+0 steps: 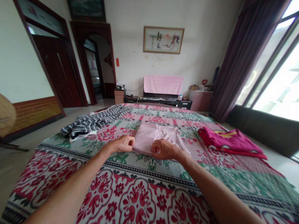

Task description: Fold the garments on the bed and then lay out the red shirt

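On bed cover, both hands' fingers gripping pink garment

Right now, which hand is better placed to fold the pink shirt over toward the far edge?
Probably the left hand: it pinches the pink shirt's near corner, while the right hand grips mid-edge.

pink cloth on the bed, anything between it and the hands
Nothing visible. The left hand and the right hand both already grip the near edge of the pink cloth. The striped garment and the magenta garment lie off to the sides on the bedspread.
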Demonstrator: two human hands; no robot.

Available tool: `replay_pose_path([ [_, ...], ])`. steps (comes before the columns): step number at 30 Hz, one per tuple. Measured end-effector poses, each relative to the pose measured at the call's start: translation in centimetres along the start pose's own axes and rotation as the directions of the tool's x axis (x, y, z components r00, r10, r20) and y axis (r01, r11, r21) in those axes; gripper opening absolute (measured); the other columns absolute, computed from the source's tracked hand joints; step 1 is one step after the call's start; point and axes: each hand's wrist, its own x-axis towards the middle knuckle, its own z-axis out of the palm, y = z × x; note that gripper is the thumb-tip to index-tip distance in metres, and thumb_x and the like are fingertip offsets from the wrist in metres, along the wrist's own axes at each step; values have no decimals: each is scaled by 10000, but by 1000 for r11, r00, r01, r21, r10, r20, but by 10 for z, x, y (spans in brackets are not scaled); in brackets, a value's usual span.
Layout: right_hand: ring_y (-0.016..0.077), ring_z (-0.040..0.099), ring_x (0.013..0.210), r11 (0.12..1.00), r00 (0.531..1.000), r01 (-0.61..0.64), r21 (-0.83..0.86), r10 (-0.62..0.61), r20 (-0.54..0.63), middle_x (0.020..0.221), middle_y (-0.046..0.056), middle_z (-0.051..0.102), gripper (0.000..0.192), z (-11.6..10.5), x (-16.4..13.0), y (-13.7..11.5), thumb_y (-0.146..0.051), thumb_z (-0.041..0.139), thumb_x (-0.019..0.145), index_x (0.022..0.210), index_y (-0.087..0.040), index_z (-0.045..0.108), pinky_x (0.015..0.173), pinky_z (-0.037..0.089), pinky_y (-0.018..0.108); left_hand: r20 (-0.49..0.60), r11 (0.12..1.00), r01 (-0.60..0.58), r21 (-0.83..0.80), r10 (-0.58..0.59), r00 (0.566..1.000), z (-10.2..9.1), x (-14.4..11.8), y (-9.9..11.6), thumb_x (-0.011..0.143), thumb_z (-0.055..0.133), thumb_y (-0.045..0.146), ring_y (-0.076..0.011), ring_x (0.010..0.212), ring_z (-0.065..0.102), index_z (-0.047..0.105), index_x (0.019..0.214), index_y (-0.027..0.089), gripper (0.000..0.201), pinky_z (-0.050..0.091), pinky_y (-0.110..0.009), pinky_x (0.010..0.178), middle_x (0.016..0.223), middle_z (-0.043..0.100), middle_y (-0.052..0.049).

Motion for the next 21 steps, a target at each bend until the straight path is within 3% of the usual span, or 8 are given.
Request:
replay_pose_path([
  [3, 77, 476, 506, 999, 1000, -29, -45, 30, 10, 573, -22, 619, 135, 0, -1, 3, -67, 554, 600, 566, -166, 638, 501, 312, 198, 30, 1000, -17, 22, 17, 999, 0, -1, 0, 558, 514, 164, -107, 559, 445, 595, 671, 171, 139, 298, -210, 497, 597, 535, 26],
  [7, 67, 458, 493, 997, 995, -78, 4, 77, 59, 546, -39, 586, 140, -3, -3, 7, -67, 538, 607, 565, -164, 630, 487, 299, 185, 190, 998, 9, -69, 4, 982, -9, -7, 4, 592, 571, 215, -98, 534, 437, 658, 740, 165, 179, 291, -203, 476, 594, 542, 29],
  [10, 74, 471, 511, 995, 996, -84, 62, 84, 1, 568, -29, 576, 147, -6, -4, 8, -79, 526, 657, 612, -160, 640, 501, 323, 188, 234, 995, 55, -78, -35, 972, -17, -10, 10, 654, 573, 290, -94, 531, 442, 697, 742, 158, 202, 296, -197, 480, 583, 548, 26],
  [14, 116, 529, 617, 999, 990, -17, 39, 22, -136, 707, 10, 613, 101, -7, -3, 7, -130, 572, 718, 736, -171, 662, 597, 412, 231, 24, 999, 2, -53, 0, 1000, -15, -5, 19, 708, 559, 354, -89, 530, 432, 664, 635, 135, 254, 297, -199, 501, 537, 516, 24],
  [17, 157, 572, 740, 1000, 990, 13, 24, -9, -144, 846, 41, 631, 125, -6, -4, 7, -229, 643, 754, 869, -186, 665, 721, 474, 293, -122, 997, -34, -72, 25, 992, -3, 2, 24, 714, 572, 362, -92, 549, 462, 681, 702, 131, 255, 325, -194, 524, 577, 561, 17],
  [21, 207, 586, 907, 999, 989, 42, -10, -43, -139, 998, 86, 624, 336, 1, -7, 13, -369, 729, 726, 984, -170, 645, 864, 483, 368, -86, 998, -67, -18, 65, 994, 13, 6, 26, 693, 577, 300, -94, 559, 490, 720, 769, 149, 221, 333, -189, 535, 602, 600, 15],
])
